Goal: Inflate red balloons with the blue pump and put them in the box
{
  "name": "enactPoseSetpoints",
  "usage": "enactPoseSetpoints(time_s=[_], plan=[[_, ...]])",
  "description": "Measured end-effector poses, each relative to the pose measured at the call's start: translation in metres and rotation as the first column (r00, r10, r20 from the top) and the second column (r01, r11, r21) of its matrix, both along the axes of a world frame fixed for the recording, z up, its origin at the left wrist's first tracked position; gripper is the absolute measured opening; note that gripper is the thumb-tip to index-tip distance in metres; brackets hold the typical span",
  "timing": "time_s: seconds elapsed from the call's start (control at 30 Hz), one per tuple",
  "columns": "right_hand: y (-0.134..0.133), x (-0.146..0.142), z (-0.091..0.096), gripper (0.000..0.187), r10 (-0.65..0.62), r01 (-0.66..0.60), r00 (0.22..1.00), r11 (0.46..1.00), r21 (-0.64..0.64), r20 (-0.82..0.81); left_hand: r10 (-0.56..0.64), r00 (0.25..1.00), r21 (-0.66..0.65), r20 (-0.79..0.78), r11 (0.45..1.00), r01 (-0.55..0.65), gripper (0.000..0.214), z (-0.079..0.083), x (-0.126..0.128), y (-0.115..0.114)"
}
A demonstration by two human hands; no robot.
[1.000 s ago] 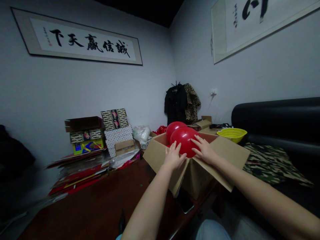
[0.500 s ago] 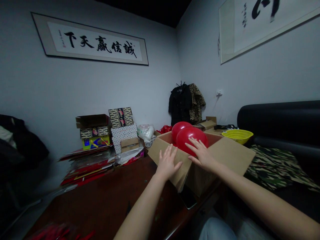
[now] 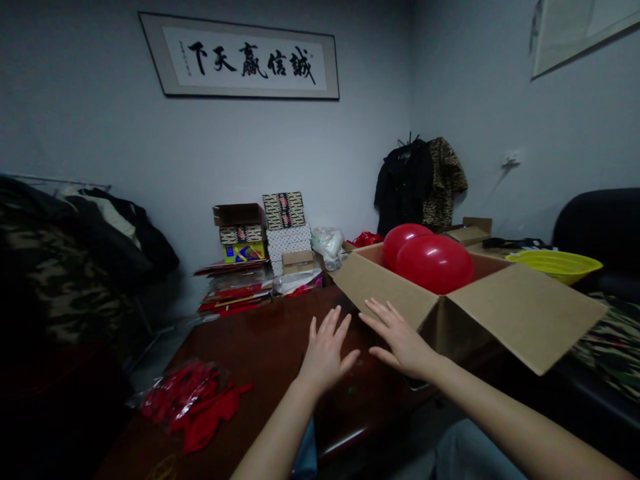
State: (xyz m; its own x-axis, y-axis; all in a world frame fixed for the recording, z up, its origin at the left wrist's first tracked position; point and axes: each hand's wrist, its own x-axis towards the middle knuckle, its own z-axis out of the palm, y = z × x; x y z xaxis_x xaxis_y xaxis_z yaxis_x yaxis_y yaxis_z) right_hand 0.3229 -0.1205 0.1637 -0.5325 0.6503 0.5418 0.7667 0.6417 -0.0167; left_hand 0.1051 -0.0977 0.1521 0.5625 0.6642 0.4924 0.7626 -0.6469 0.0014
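Observation:
My left hand [image 3: 327,353] hovers over the dark wooden table [image 3: 270,347], fingers stretched out and nothing in it. Beside it, my right hand [image 3: 397,339] is open too, nearest to the front flap of a cardboard box [image 3: 387,287]. Two red balloons [image 3: 434,263] rest in the top of that box, whose flaps are folded outward. At the table's left lies a clear plastic bag of red balloons or similar red pieces [image 3: 183,393], with a red cloth-like piece [image 3: 207,420] next to it.
Stacked patterned boxes [image 3: 285,212] stand on the table's far side beside flat red packaging [image 3: 235,290]. A yellow basket [image 3: 555,265] sits right of the cardboard box. Clothes hang on a rack [image 3: 115,227] at the left. A black sofa [image 3: 600,220] stands at the right.
Both hands have come away from the box and balloons and now hover over the table. The view has turned left, bringing the bag of red pieces further into sight.

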Motion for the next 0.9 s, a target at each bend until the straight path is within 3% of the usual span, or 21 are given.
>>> enactPoseSetpoints(time_s=[0.47, 0.9], plan=[[0.014, -0.100, -0.057, 0.064, 0.183, -0.181, 0.983, 0.964, -0.193, -0.010, 0.245, 0.969, -0.071, -0.011, 0.967, -0.246, 0.067, -0.063, -0.109, -0.023], [0.021, -0.181, -0.100, 0.065, 0.335, -0.318, 0.942, 0.883, -0.346, -0.009, 0.383, 0.924, -0.168, -0.010, 0.910, -0.379, 0.065, -0.106, -0.176, -0.043]])
